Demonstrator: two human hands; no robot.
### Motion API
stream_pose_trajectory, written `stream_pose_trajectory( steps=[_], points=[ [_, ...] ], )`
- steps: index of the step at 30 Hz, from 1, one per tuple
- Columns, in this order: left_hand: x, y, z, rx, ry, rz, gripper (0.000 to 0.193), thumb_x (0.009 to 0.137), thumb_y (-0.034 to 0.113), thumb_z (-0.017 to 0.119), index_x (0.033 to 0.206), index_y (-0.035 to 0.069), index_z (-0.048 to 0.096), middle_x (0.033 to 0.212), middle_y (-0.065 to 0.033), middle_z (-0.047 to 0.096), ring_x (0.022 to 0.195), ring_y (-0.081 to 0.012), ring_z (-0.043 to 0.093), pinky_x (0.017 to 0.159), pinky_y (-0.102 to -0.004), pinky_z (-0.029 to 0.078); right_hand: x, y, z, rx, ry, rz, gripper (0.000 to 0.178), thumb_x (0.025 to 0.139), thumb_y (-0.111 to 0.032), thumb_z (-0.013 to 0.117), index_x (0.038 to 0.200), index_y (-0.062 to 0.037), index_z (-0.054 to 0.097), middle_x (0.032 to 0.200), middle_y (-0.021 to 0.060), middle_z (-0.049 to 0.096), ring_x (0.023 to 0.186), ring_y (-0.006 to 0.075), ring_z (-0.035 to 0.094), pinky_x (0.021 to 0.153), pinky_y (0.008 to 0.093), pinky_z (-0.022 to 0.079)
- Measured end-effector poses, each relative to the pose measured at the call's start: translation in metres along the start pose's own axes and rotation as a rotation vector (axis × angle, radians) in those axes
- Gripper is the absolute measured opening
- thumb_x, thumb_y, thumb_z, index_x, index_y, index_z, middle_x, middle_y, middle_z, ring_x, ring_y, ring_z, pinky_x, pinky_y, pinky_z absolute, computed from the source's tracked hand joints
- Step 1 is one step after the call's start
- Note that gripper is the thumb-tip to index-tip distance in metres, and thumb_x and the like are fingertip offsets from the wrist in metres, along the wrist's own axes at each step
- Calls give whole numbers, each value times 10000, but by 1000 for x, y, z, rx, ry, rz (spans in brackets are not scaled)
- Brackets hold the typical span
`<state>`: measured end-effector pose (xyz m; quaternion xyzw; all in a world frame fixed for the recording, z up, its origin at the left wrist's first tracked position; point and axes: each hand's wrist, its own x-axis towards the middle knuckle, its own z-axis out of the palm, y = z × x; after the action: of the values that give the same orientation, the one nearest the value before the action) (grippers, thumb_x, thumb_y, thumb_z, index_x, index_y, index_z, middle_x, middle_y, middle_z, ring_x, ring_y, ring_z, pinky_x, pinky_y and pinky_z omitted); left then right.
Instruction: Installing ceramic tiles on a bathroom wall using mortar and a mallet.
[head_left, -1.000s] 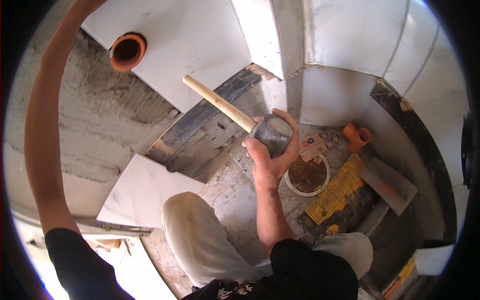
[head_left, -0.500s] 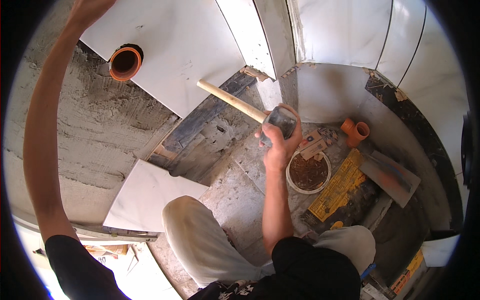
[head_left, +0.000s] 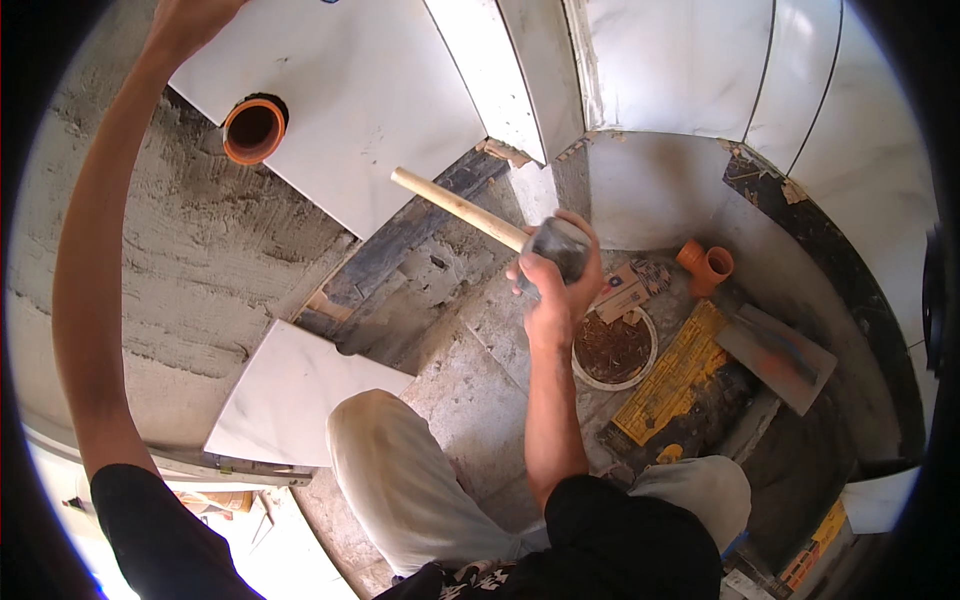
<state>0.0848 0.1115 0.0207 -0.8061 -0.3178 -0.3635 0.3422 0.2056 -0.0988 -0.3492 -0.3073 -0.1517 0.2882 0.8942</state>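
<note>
My right hand (head_left: 556, 290) is wrapped around the dark head of a rubber mallet (head_left: 462, 208). Its pale wooden handle points up and left, over the edge of a large white marbled tile (head_left: 375, 95). Stretched far forward at the upper left, my left hand (head_left: 192, 25) is at that tile's far left part; the frame's edge cuts off its fingers. An orange pipe end (head_left: 254, 129) rises through a notch in the tile's left edge. Beside it lies grey, trowel-marked mortar (head_left: 190, 240).
A cut white tile piece (head_left: 300, 395) lies by my left knee. To the right are a round bucket (head_left: 615, 350) of brown matter, an orange pipe fitting (head_left: 706, 265), a yellow-labelled black container (head_left: 670, 375) and a flat trowel (head_left: 778, 357). Tiled walls (head_left: 680, 70) stand ahead.
The view has shifted slightly. My left hand is a little further right and lower in the picture, and a small blue thing now shows at the top edge. The right hand keeps its grip on the mallet.
</note>
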Motion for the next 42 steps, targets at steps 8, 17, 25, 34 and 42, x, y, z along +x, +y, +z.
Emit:
stream_pose_trajectory(
  steps=[8, 17, 25, 34, 42],
  points=[
    [19, -27, -3, 153, -218, 85, 499, 849, 527, 723, 1091, 90, 725, 944, -109, 746, 889, -272, 720, 819, -395, 543, 6, -2, 6, -4, -55, 25, 560, 706, 6, 712, 1239, 0, 539, 990, 48, 590, 765, 113, 580, 658, 257, 514],
    [22, 17, 19, 108, -42, 167, 549, 824, 450, 754, 1235, 105, 641, 1141, -139, 709, 1080, -315, 670, 942, -435, 495, 12, -6, 0, 22, -59, -12, 564, 708, 39, 691, 1249, 8, 535, 961, 69, 605, 722, 122, 597, 632, 264, 531],
    [52, 0, 51, -26, -327, -11, 469, 813, 393, 792, 1184, 131, 678, 1200, -125, 665, 1157, -299, 607, 958, -426, 466, 13, -12, 2, 74, -31, 89, 562, 713, 10, 674, 1256, 16, 525, 940, 98, 622, 707, 147, 621, 603, 288, 547],
    [46, 46, 28, -238, -288, -130, 241, 824, 127, 786, 959, -14, 645, 909, -137, 676, 880, -237, 618, 784, -381, 493, 15, -3, 4, 29, -54, 63, 576, 700, -26, 698, 1252, 7, 535, 918, 117, 653, 647, 145, 635, 546, 262, 559],
    [58, 6, 36, -913, -561, 44, 322, 799, 137, 803, 1046, -24, 673, 994, -168, 706, 943, -259, 652, 837, -373, 510, 14, -3, -3, 47, 0, 57, 553, 715, -61, 700, 1239, -5, 533, 952, 116, 669, 620, 149, 626, 506, 255, 522]
  ],
)
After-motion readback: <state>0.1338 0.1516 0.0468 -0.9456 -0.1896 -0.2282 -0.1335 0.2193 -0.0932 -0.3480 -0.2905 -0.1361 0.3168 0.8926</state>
